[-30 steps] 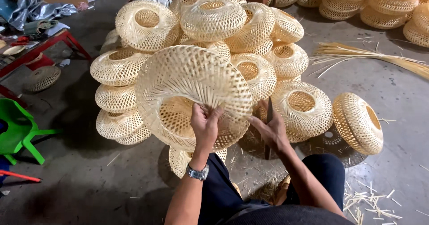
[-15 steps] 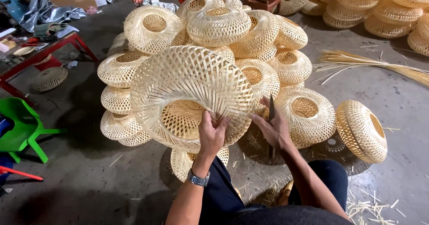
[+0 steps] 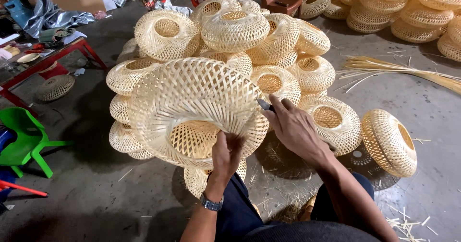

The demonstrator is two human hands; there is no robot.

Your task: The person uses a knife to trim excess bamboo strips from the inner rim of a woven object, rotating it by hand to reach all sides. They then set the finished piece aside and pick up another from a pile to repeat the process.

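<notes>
Left hand (image 3: 226, 151) grips the lower rim of the woven bamboo shade (image 3: 194, 110), tilting it open-side up before the stacked shades (image 3: 269, 35), so the right hand (image 3: 294, 127), closed on what appears 1 small blade (image 3: 264, 104), reaches its edge.

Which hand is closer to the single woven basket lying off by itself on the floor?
The right hand. It is at the held woven shade's rim, toward the lone basket. The left hand grips the shade's lower edge, farther away.

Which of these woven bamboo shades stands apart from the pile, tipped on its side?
The lone shade at far right: it sits on the floor clear of the pile, with its opening facing sideways.
</notes>
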